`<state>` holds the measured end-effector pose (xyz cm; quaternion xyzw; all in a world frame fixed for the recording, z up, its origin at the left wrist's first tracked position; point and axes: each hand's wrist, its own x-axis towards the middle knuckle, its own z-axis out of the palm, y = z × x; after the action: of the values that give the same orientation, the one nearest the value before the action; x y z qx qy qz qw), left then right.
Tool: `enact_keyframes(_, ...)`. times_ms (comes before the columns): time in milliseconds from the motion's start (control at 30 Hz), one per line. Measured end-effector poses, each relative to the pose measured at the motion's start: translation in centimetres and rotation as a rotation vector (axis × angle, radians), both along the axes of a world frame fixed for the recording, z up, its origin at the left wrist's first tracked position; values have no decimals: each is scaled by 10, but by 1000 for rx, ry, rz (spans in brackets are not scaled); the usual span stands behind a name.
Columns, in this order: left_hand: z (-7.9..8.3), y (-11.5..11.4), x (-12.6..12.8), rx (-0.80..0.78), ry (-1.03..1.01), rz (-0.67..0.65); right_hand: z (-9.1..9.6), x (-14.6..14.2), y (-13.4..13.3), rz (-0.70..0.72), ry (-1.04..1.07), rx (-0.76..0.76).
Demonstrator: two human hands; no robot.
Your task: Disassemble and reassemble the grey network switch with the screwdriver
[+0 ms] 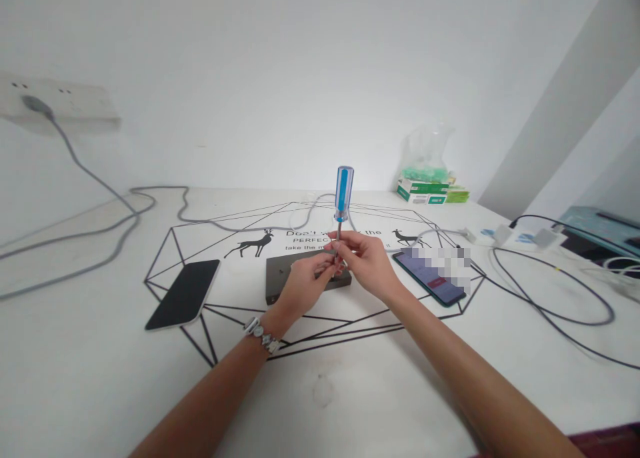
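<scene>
A screwdriver (343, 195) with a clear blue handle stands upright, handle on top, its metal shaft running down between my fingers. My left hand (303, 283) and my right hand (366, 261) both pinch the lower shaft close together. Right under the hands lies a flat dark grey box (280, 275) on the white table (350, 385). The screwdriver's tip is hidden behind my fingers. A bracelet sits on my left wrist.
A dark phone (185, 293) lies at the left, a lit phone (430, 278) at the right. Grey cables (90, 235) trail from a wall socket strip (60, 101). Black cables (555, 298) loop at the right. A green tissue box and plastic bag (427, 181) stand behind.
</scene>
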<state>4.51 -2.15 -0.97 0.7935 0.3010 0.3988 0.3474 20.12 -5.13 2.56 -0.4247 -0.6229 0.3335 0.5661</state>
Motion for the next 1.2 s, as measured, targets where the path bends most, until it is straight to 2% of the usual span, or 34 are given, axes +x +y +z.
enact_keyframes(167, -1, -1, 4, 65, -23, 146, -1, -3, 2, -143, 9, 73)
enact_keyframes(233, -1, -1, 4, 68, -21, 150, -2, -4, 2, -165, 5, 93)
enact_keyframes(400, 3, -1, 0, 50, 24, 90, -5, 2, 0, -102, -142, 88)
enact_keyframes(500, 8, 1, -5, 78, 77, 71, -9, 6, -2, -56, -145, 75)
enact_keyframes(633, 11, 5, -15, 232, 215, 163, -12, 5, -3, -100, -98, 85)
enact_keyframes(733, 10, 6, -20, 285, 289, 214, -12, 3, -3, -117, -54, 88)
enact_keyframes(967, 17, -4, -21, 318, 435, 153, -12, 8, -4, -153, 99, 80)
enact_keyframes(1200, 21, -9, -24, 413, 579, 82, -22, 18, -14, -164, 255, -19)
